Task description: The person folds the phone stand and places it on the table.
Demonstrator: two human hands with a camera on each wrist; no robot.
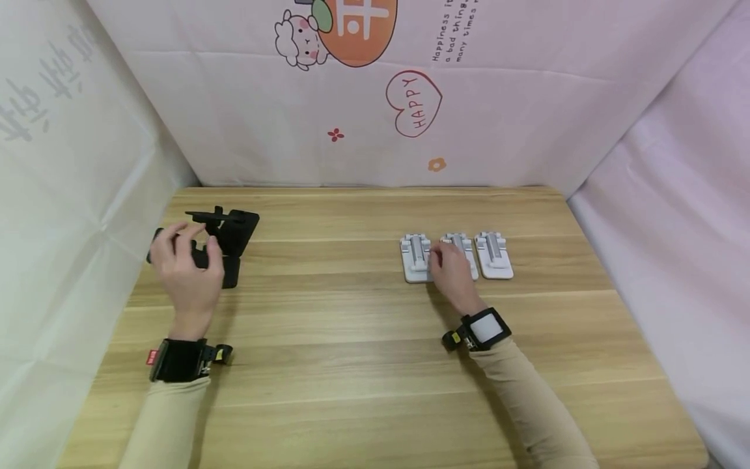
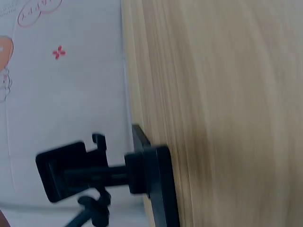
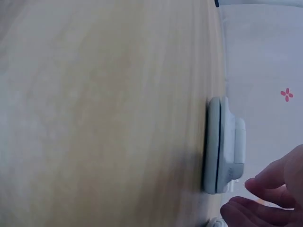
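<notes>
On the left of the table a black phone stand (image 1: pixel 237 233) stands unfolded, its plate tilted up. More black stand parts (image 1: pixel 200 258) show beside and behind my left hand (image 1: pixel 184 270), which is over them with fingers loosely bent and the thumb apart. The left wrist view shows an unfolded black stand (image 2: pixel 161 184) in profile. My right hand (image 1: pixel 454 273) is between two folded white phone stands, the left one (image 1: pixel 417 260) and the middle one (image 1: pixel 467 251), partly covering the latter. Its thumb and fingers (image 3: pixel 267 182) are apart, with nothing visible between them.
A third folded white stand (image 1: pixel 495 257) lies at the right end of the row. The wooden table (image 1: pixel 340 312) meets a printed white cloth (image 1: pixel 281 137) at its back edge. Cloth also hangs at the left and right sides.
</notes>
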